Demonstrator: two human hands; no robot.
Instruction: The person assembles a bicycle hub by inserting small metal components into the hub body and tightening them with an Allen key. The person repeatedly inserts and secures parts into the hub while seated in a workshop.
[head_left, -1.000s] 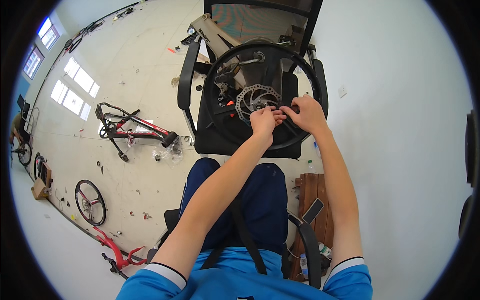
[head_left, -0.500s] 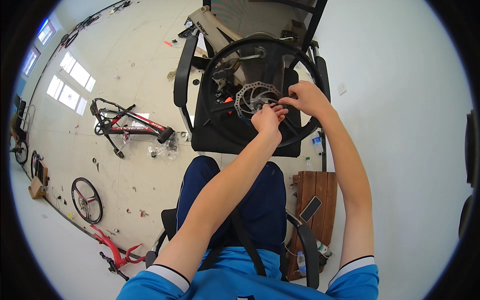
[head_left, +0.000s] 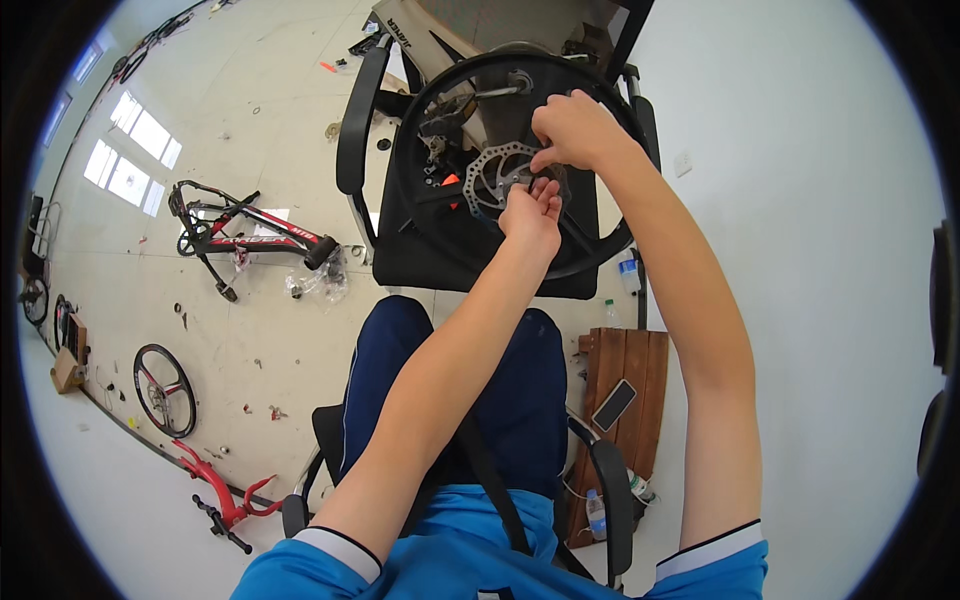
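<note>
A black bicycle wheel (head_left: 410, 205) lies flat on the seat of a black armchair (head_left: 425, 262). At its hub sits a silver disc brake rotor (head_left: 480, 165) with a perforated rim. My left hand (head_left: 531, 215) is at the near side of the hub, its thumb and fingers closed at the rotor's centre. What they pinch is too small to make out. Over the rotor's far right edge, my right hand (head_left: 580, 132) is bent at the wrist, with thumb and fingers curled together pointing down toward the hub. Anything in its grip is hidden.
A beige bicycle frame (head_left: 415, 30) leans on the chair behind the wheel. On the floor at left are a black-red frame (head_left: 265, 240), another wheel (head_left: 165, 390) and a red fork (head_left: 225, 495). A wooden stool (head_left: 640, 385) at right carries a phone (head_left: 614, 405).
My right hand has moved up and left, from beside the rotor to above its far right part. My left hand stays at the hub. The whole view has shifted slightly.
</note>
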